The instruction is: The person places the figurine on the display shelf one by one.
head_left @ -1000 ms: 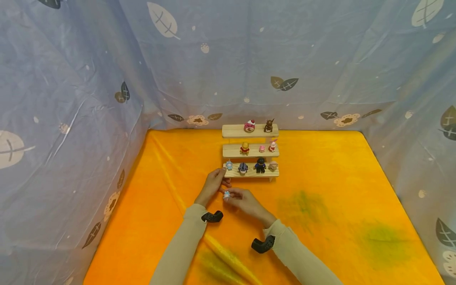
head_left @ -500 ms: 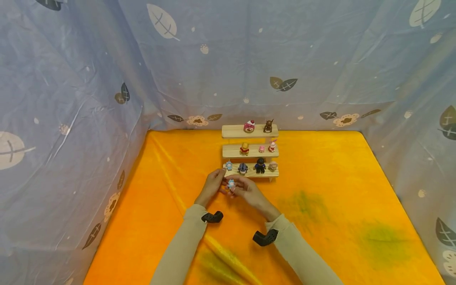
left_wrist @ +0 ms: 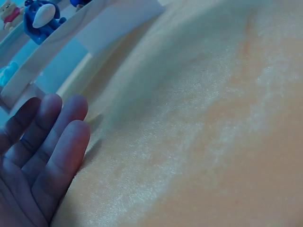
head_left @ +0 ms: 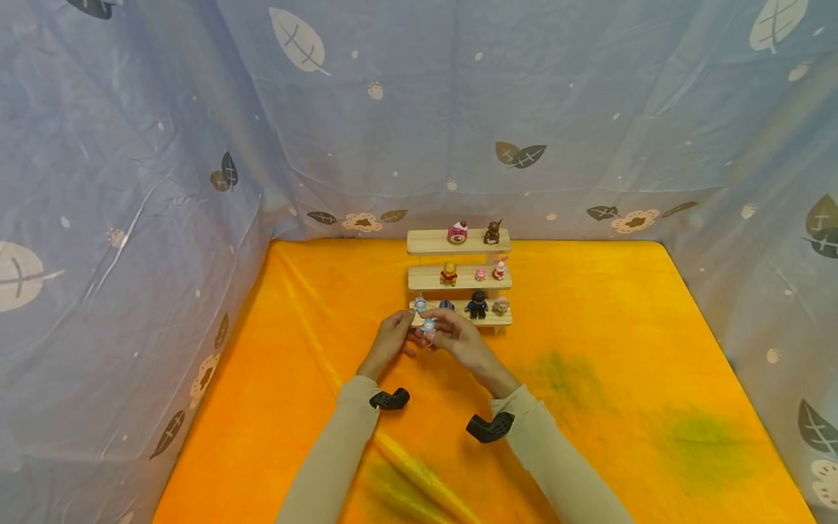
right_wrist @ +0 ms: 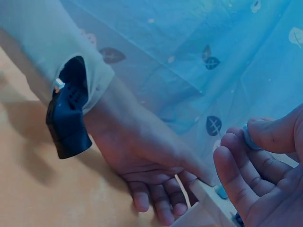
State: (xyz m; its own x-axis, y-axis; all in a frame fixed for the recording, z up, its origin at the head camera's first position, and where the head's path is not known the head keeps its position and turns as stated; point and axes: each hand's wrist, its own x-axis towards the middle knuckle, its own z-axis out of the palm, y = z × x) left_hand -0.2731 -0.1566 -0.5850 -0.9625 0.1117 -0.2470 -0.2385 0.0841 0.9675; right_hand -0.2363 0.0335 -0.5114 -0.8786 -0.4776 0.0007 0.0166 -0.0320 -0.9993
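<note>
two beige sleeves (head_left: 340, 451) reach from the near edge across an orange cloth (head_left: 589, 407), each wrist carrying a small black camera. the right hand (head_left: 458, 336) pinches a small pale blue figure (head_left: 428, 326) between thumb and fingertips, holding it just in front of the lowest step of a three-tier wooden shelf (head_left: 460, 280), toward its left end; the right wrist view shows only a blue sliver of it between the thumb and fingers (right_wrist: 239, 156). the left hand (head_left: 391, 336) lies released, fingers straight and relaxed, resting at the shelf's near left corner, grasping nothing, as the left wrist view confirms (left_wrist: 40, 151). on the lowest step stand another pale blue figure (head_left: 420, 304), a dark blue one partly hidden by the hand, a black figure (head_left: 478, 303) and a beige one (head_left: 500, 306). three more sit on the middle step and two on the top. by the look of it, most figures are already shelved and the held one is not yet set down. behind hangs a leaf-printed blue curtain (head_left: 419, 109).
</note>
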